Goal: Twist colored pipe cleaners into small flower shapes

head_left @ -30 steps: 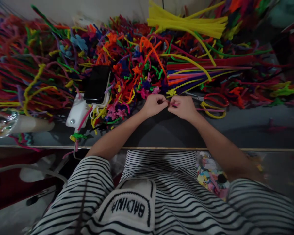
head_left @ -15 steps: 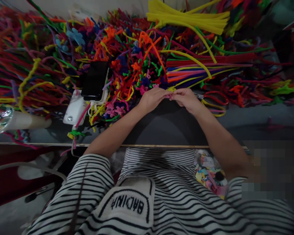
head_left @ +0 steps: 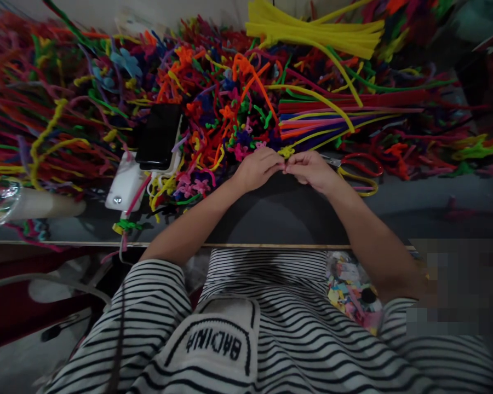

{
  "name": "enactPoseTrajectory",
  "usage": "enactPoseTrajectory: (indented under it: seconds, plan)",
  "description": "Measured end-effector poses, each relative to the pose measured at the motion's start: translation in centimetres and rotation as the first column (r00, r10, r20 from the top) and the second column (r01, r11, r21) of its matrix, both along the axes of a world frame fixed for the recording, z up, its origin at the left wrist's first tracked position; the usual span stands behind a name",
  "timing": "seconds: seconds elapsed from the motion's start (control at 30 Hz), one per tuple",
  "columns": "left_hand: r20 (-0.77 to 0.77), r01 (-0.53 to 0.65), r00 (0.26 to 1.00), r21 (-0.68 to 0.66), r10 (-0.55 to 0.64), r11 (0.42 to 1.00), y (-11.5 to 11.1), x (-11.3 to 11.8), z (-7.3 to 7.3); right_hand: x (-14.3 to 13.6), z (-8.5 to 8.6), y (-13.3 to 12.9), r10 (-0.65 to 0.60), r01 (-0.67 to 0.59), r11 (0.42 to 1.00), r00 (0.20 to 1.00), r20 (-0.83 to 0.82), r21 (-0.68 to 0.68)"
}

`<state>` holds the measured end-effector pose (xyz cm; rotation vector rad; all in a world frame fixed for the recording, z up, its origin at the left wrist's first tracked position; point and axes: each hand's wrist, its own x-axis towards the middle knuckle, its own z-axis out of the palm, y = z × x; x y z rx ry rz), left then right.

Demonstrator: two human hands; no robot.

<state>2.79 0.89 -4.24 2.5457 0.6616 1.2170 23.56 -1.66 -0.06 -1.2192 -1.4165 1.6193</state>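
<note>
Head view: a small pink fuzzy-wire piece (head_left: 285, 163) lies right at the meeting point of the fingertips, between the left hand (head_left: 258, 168) and the right hand (head_left: 314, 172), above the dark tabletop (head_left: 279, 216). Fingers cover most of it, so its shape and full length cannot be told. A yellow pipe-cleaner flower (head_left: 286, 151) shows just beyond the fingertips, with pink pipe-cleaner flowers (head_left: 241, 150) near the left hand on the far side.

Compared with half a second ago, less pink shows between the fingers, and the right fingertips sit slightly nearer the body. The phone (head_left: 159, 134) remains on its pale support, above the white power bank (head_left: 124, 185).

The left hand is palm down, its fingers together and bent toward the right hand, the tips closed at the pink piece. The right hand has its thumb and index finger pressed together at the same spot, the other fingers curled beneath. The two hands' fingertips touch or nearly touch; which hand bears the piece cannot be told.

Just beside the right hand lie scissors (head_left: 370, 158) with one red and one yellow handle loop. Beyond them a bundle of mixed-colour pipe cleaners (head_left: 312, 123) stretches sideways, and a thick yellow bundle (head_left: 312, 35) rests farther back on the heap.
</note>
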Motion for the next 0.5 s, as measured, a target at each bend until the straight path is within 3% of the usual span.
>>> enactPoseTrajectory:
  seconds: [0.13, 0.2, 0.3, 0.4, 0.5]
  plan:
    - [0.022, -0.067, 0.997, -0.243, 0.075, 0.968, -1.0, 0.6, 0.8, -0.3, -0.2, -0.6, -0.138, 0.038, 0.938, 0.954, 0.268, 0.345]
    - [0.013, -0.1, 0.993, -0.431, 0.117, 0.897, -1.2, 0.9, 1.0, -0.7, -0.2, -1.0, -0.216, -0.032, 0.87, 0.872, 0.438, 0.493]
    - [0.017, -0.119, 0.986, -0.636, 0.168, 0.762, -1.0, 1.0, 1.0, -1.1, -0.1, -1.5, -0.291, -0.132, 0.804, 0.762, 0.578, 0.58]
    - [0.144, -0.023, 0.969, -0.753, 0.199, 0.658, -0.8, 1.1, 1.2, -1.2, -0.4, -1.3, -0.303, -0.04, 0.812, 0.823, 0.48, 0.582]
    - [0.343, 0.179, 0.921, -0.795, 0.186, 0.58, -0.9, 1.3, 1.4, -1.0, -1.1, -0.8, -0.266, 0.121, 0.882, 0.925, 0.27, 0.455]
